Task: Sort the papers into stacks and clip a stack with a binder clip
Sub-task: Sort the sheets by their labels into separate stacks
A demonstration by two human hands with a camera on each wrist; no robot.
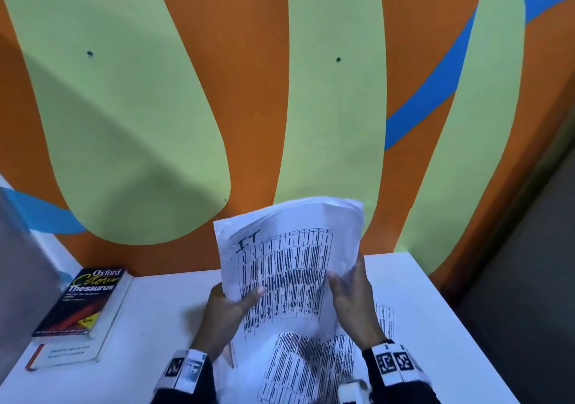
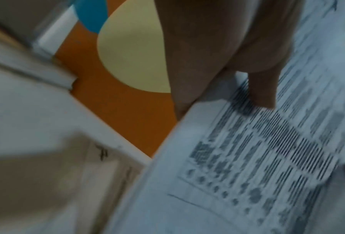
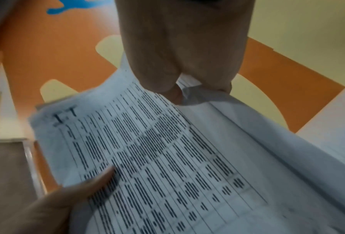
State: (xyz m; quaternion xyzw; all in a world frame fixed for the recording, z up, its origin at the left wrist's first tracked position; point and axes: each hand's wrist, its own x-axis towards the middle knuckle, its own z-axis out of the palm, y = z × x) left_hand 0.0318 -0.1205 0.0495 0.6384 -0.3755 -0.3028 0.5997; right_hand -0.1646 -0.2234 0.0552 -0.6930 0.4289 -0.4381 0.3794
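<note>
I hold a bundle of printed sheets [image 1: 289, 260] upright above the white table [image 1: 161, 310]; the front sheet has a table of dark text and "IT" handwritten at its top left. My left hand [image 1: 230, 307] grips the bundle's left edge, thumb on the front. My right hand [image 1: 351, 294] pinches the right edge, with the sheets fanned apart there [image 3: 207, 101]. In the left wrist view the left thumb presses on the sheets [image 2: 248, 150], blurred. More printed sheets [image 1: 308, 369] lie flat on the table under my wrists. A small white object [image 1: 353, 391] sits by my right wrist.
Two stacked books [image 1: 84, 307] lie at the table's left, the top one a black Oxford thesaurus. An orange, green and blue wall [image 1: 249, 107] stands right behind the table. A grey panel [image 1: 18, 279] borders the left, a dark floor [image 1: 529, 279] the right.
</note>
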